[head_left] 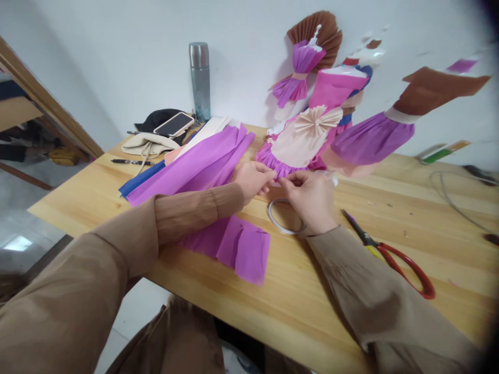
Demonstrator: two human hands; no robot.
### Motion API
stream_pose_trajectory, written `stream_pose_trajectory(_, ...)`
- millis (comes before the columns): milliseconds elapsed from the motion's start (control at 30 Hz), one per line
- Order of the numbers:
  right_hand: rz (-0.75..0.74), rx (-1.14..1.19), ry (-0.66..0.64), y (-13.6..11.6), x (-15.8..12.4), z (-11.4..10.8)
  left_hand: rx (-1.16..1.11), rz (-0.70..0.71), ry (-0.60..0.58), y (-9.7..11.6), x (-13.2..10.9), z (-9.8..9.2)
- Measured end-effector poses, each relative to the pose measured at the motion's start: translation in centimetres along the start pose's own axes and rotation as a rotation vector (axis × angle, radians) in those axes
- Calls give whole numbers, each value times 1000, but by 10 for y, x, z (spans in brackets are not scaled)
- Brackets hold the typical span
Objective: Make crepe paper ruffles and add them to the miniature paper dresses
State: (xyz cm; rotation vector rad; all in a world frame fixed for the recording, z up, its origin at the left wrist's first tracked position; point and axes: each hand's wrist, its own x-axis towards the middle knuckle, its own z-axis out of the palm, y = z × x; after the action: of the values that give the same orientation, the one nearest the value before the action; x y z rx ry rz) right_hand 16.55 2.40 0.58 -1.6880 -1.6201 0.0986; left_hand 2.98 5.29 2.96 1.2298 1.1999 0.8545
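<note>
A paper dress (300,143) with a pale pink skirt front, a folded fan rosette (317,122) and a purple ruffled hem stands near the wall. At its lower edge, my left hand (255,179) pinches the purple ruffle (286,170) with thumb and fingers together. My right hand (312,197) is closed on the same ruffle just to the right, its fingertips close to the left ones. Fingers partly cover the gripped bit. A roll of tape (286,231), seen as a pale ring, lies under my right hand. Purple crepe paper (198,161) spreads beneath my left forearm.
Red-handled scissors (390,259) lie open on the wooden table (218,306), right of my right hand. Other paper dresses (374,135) stand behind. A steel flask (200,83), a phone (174,124), a pouch (150,144) and a pen (132,162) are at the back left.
</note>
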Motion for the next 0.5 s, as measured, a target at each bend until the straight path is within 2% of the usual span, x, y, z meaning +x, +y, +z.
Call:
stream_pose_trajectory(267,25,-127,-58,2,9,9,32,-15,53,2,8,4)
stream_pose_trajectory(500,4,-113,-33,4,7,11,41,-5,52,-5,14,4)
